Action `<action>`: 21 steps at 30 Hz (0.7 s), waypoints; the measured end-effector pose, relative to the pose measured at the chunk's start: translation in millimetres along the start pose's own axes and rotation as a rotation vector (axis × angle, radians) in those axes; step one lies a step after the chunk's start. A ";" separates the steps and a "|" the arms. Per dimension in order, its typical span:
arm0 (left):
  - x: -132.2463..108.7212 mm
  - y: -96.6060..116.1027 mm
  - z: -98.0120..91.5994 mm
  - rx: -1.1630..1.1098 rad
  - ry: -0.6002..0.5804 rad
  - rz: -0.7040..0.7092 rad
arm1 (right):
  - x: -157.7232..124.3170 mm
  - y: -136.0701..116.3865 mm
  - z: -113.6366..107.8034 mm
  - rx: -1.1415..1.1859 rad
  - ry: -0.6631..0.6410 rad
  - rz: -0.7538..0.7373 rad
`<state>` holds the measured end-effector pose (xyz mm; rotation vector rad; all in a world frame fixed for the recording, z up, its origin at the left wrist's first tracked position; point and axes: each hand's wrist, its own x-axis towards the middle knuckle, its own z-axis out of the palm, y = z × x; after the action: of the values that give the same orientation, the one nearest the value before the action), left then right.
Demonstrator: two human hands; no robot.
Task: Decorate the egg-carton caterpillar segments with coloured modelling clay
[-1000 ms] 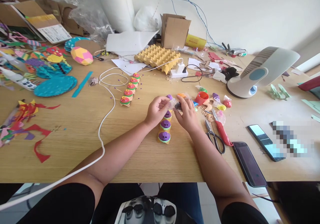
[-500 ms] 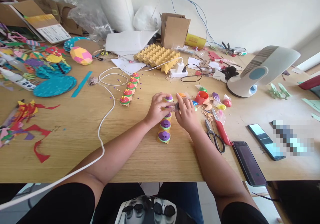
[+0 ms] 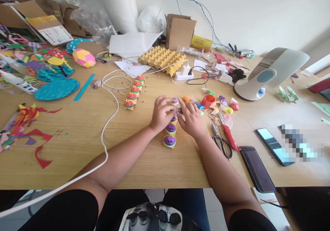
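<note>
Pale wooden table (image 3: 144, 165) is backed by a white wall (image 3: 247, 14). In the head view, the right hand (image 3: 191, 119) has been moved slightly toward the left hand (image 3: 162, 114) since half a second ago, and the orange packet (image 3: 187, 99) is now less covered. Both arms are stretched forward. A small clear bag (image 3: 178, 111) with dark content is pinched by the fingers of both hands, over the far part of the purple-topped row of cups (image 3: 170, 129), on which small dark faces are seen.

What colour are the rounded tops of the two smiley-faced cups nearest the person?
Purple; the rounded tops show best in the head view.
</note>
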<state>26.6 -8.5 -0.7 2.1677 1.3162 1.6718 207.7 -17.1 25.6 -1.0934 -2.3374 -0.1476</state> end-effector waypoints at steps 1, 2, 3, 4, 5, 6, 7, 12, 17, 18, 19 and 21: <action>0.7 1.9 -1.0 0.015 0.005 0.005 | -0.3 -0.1 0.5 0.007 0.000 0.005; 1.3 3.7 -1.8 0.029 0.008 0.010 | -0.5 -0.1 1.1 0.011 0.003 0.010; 1.7 5.1 -2.3 0.037 0.008 0.012 | -0.6 0.0 1.7 0.013 0.008 0.015; 2.0 5.9 -2.5 0.038 0.008 0.013 | -0.7 0.4 2.4 0.013 0.017 0.021; 2.2 6.0 -2.5 0.027 0.014 0.005 | -0.8 1.3 3.1 0.015 0.031 0.034; 2.3 5.2 -2.2 0.004 0.028 -0.020 | -0.9 2.6 3.8 0.018 0.051 0.053; 2.2 3.7 -1.7 -0.029 0.052 -0.063 | -0.9 4.3 4.5 0.024 0.079 0.079; 1.4 -7.4 1.5 -0.201 0.142 -0.303 | -1.7 12.1 5.8 0.087 0.201 0.210; -0.5 -4.3 4.6 -0.350 0.120 -0.295 | -2.5 11.8 7.9 0.223 0.203 0.217; -0.9 -2.2 5.0 -0.391 0.099 -0.303 | -2.5 12.1 9.3 0.241 0.209 0.206; -1.2 -0.1 5.3 -0.436 0.073 -0.317 | -2.4 12.7 11.1 0.257 0.216 0.199; -1.7 3.8 5.6 -0.521 0.021 -0.355 | -2.3 14.6 14.9 0.290 0.232 0.219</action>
<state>33.3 -9.7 -2.1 1.5291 1.0378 1.6577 213.2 -4.2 10.0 -1.1115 -1.9472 0.1359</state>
